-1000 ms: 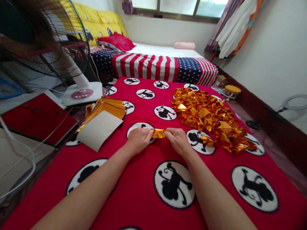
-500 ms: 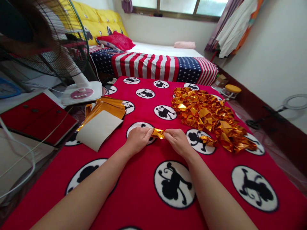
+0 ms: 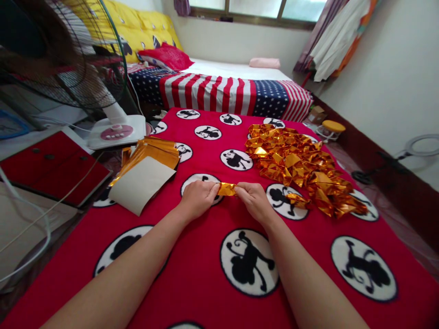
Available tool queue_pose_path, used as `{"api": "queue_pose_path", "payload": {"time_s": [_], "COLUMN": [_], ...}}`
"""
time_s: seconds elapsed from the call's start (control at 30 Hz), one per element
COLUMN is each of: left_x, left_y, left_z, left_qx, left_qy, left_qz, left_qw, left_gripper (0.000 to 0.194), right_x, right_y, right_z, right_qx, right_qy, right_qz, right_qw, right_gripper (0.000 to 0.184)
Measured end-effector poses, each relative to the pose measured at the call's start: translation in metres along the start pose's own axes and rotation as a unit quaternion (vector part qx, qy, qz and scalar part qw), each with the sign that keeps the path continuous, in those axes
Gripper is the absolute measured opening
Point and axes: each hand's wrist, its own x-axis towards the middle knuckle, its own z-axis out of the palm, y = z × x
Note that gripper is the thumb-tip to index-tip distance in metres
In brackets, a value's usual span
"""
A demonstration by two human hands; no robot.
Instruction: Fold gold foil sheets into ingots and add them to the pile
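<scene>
A small folded piece of gold foil paper (image 3: 227, 188) is pinched between both hands over a red blanket with black monkey circles (image 3: 206, 256). My left hand (image 3: 198, 198) grips its left end, my right hand (image 3: 253, 199) its right end. To the right lies a heap of folded gold foil pieces (image 3: 302, 169). At the left rests a stack of flat gold foil sheets (image 3: 151, 162), the top one showing its pale back.
A standing fan (image 3: 113, 128) and a red cabinet (image 3: 48, 167) are at the left, with white cables. Behind the blanket is a bed with a stars-and-stripes cover (image 3: 222, 93). A yellow stool (image 3: 332, 128) and a ring light (image 3: 420, 146) stand on the floor at the right.
The hands and the gold piece stay almost in place; only small finger movements on the foil and a slight camera shift.
</scene>
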Motion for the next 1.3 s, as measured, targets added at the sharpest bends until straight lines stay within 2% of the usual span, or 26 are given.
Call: {"api": "queue_pose_path", "payload": {"time_s": [0.13, 0.3, 0.4, 0.5, 0.67, 0.9, 1.3], "left_x": [-0.0009, 0.0001, -0.0003, -0.0005, 0.0009, -0.0014, 0.0009], "left_y": [-0.0004, -0.0007, -0.0008, -0.0007, 0.0001, 0.0003, 0.0031], "left_z": [-0.0006, 0.0002, 0.0013, 0.0011, -0.0007, -0.0006, -0.0006], "left_qx": [-0.011, -0.023, -0.005, -0.016, -0.046, 0.0, -0.03], "left_qy": [-0.001, 0.008, 0.009, 0.006, 0.009, -0.006, 0.002], "left_qz": [0.011, -0.007, -0.002, 0.007, -0.013, 0.008, -0.015], "left_qw": [1.0, 1.0, 1.0, 1.0, 0.999, 1.0, 0.999], "left_gripper": [0.047, 0.048, 0.047, 0.048, 0.049, 0.048, 0.048], "right_x": [-0.0002, -0.0002, 0.0002, 0.0005, 0.0, 0.0004, 0.0006], "right_y": [0.0007, 0.0008, 0.0005, 0.0019, 0.0038, 0.0021, 0.0011], "right_z": [0.002, 0.0017, 0.0026, 0.0037, 0.0035, 0.0043, 0.0067], "right_qx": [-0.002, 0.027, 0.052, 0.031, 0.027, 0.053, 0.061], "right_qy": [0.017, -0.016, 0.007, 0.02, -0.004, 0.012, -0.001], "right_qz": [0.014, 0.002, 0.01, 0.018, 0.009, 0.018, 0.009], "right_qw": [1.0, 1.0, 0.999, 0.999, 1.0, 0.998, 0.998], "right_gripper": [0.034, 0.033, 0.034, 0.034, 0.034, 0.033, 0.035]}}
